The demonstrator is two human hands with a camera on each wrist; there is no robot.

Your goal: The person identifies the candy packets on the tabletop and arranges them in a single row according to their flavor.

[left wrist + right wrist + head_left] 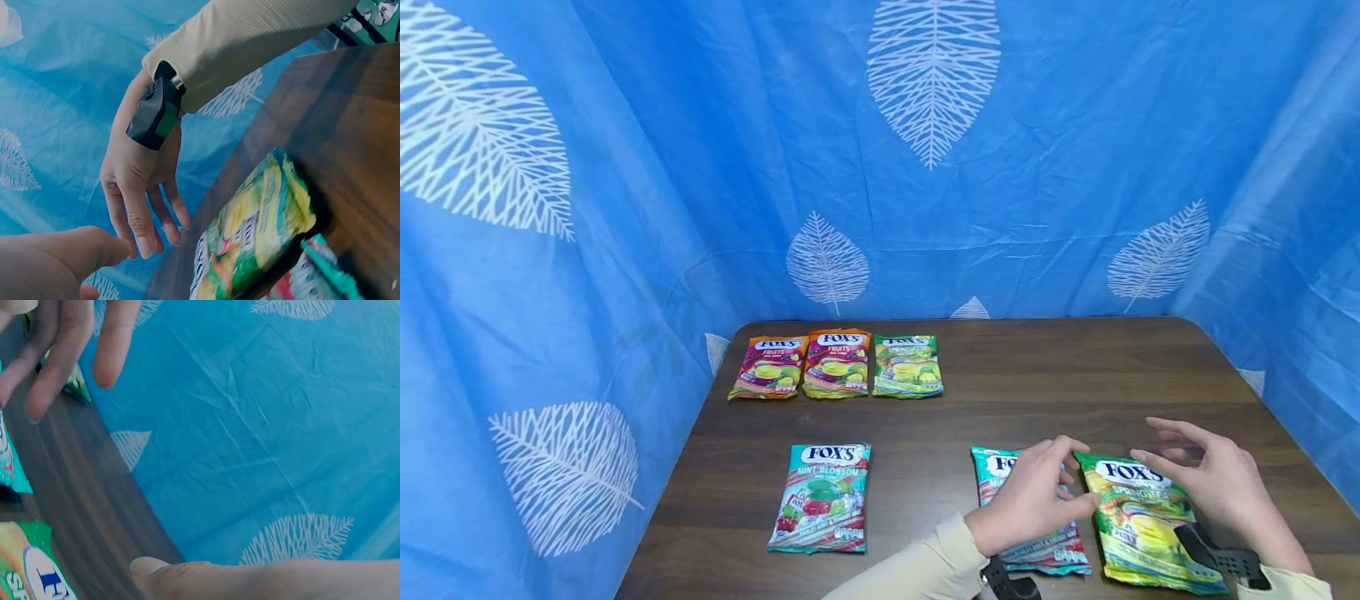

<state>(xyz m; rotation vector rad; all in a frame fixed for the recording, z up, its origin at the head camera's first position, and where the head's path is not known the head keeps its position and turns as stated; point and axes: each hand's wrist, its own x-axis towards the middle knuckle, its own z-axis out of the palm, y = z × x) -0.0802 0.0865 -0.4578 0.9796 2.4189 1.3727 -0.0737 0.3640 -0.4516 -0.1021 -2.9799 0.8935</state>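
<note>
My left hand point(1028, 498) hovers over the right-hand teal Mint Blossom candy bag point(1041, 557), hiding its middle; its fingers are loosely bent, with nothing between them. Above the right edge of the green Spring Tea candy bag point(1142, 529) hangs my right hand point(1221, 483), fingers spread and relaxed. The left wrist view shows the right hand point(144, 181) apart from the green bag point(253, 231), with a corner of the teal bag point(315, 275) beside it. In the right wrist view the thumb point(187, 578) lies apart from the green bag point(31, 565).
Another teal Mint Blossom bag point(822, 500) lies left of centre on the brown wooden table point(917, 467). Along the back left stand in a row two purple-orange Fruits bags point(770, 368) and a smaller-looking green bag point(907, 367). Blue leaf-patterned cloth point(1000, 208) surrounds the table's back and sides.
</note>
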